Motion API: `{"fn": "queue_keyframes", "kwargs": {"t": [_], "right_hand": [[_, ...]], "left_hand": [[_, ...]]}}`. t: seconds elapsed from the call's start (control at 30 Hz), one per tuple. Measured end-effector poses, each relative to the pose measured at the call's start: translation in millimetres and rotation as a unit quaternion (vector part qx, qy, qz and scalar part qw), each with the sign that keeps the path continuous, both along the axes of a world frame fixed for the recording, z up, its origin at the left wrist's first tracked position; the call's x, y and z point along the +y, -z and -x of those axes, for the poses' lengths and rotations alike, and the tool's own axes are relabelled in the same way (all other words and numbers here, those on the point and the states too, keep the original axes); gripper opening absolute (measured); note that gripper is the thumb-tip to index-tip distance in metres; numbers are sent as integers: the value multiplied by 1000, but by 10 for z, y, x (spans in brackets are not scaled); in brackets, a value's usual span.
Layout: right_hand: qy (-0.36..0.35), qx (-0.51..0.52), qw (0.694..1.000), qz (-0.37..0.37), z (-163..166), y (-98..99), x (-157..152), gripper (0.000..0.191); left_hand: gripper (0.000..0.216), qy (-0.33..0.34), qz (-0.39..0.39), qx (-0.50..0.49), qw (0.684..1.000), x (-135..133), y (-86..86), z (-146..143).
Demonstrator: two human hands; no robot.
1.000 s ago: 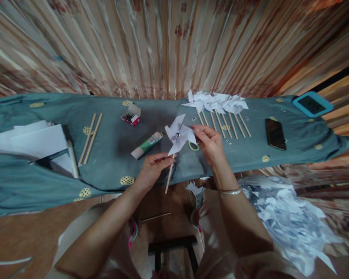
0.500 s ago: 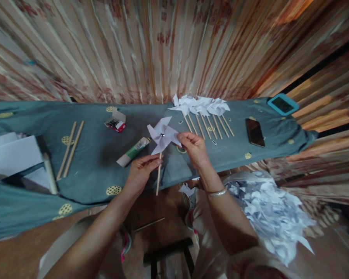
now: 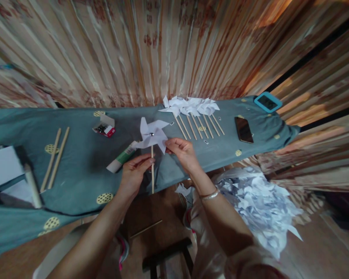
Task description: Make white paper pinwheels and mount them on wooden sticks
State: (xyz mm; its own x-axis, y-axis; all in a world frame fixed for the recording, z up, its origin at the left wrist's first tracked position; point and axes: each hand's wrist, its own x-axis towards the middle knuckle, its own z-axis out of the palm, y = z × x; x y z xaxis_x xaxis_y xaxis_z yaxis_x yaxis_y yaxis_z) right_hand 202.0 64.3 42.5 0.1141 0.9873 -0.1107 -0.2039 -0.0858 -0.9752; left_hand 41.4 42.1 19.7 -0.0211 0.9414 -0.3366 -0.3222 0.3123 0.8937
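Note:
A white paper pinwheel (image 3: pixel 151 135) on a thin wooden stick stands upright above the front of the teal-cloth table (image 3: pixel 84 155). My left hand (image 3: pixel 133 173) pinches the stick just below the paper wheel. My right hand (image 3: pixel 184 154) pinches a lower right blade of the wheel. A silver pin shows at the wheel's centre. A glue stick (image 3: pixel 120 157) with a green label lies on the cloth just left of my left hand.
A row of finished pinwheels (image 3: pixel 192 112) lies at the back right, with a dark phone (image 3: pixel 243 130) and a blue-framed device (image 3: pixel 267 102) beyond. A small red pin box (image 3: pixel 105 127), two loose sticks (image 3: pixel 54 157), white paper (image 3: pixel 1 166) at left, paper scraps (image 3: pixel 258 205) at right.
The view has swung right, so everything sits further left in frame. The pinwheel's stick has come upright and the wheel has turned a little under my right fingers.

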Motion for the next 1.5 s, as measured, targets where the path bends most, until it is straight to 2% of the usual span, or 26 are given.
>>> {"fn": "queue_keyframes", "kwargs": {"t": [0.3,0.83,1.17,1.27,1.5], "right_hand": [[-24,9,1000,7,57,28,-30,42],[-58,0,998,-4,131,71,-89,42],[-91,-43,995,-23,101,48,-103,42],[-69,-62,995,-29,11,-19,-101,43],[50,-99,991,-76,-248,-92,-49,35]], "left_hand": [[43,-5,-7,-1,1000,32,15,-40],[43,1,-10,-26,1000,19,-3,-40],[38,13,-33,-38,999,28,34,-24],[38,11,-27,-39,999,21,39,-21],[35,20,-23,-27,999,-8,46,-42]]}}
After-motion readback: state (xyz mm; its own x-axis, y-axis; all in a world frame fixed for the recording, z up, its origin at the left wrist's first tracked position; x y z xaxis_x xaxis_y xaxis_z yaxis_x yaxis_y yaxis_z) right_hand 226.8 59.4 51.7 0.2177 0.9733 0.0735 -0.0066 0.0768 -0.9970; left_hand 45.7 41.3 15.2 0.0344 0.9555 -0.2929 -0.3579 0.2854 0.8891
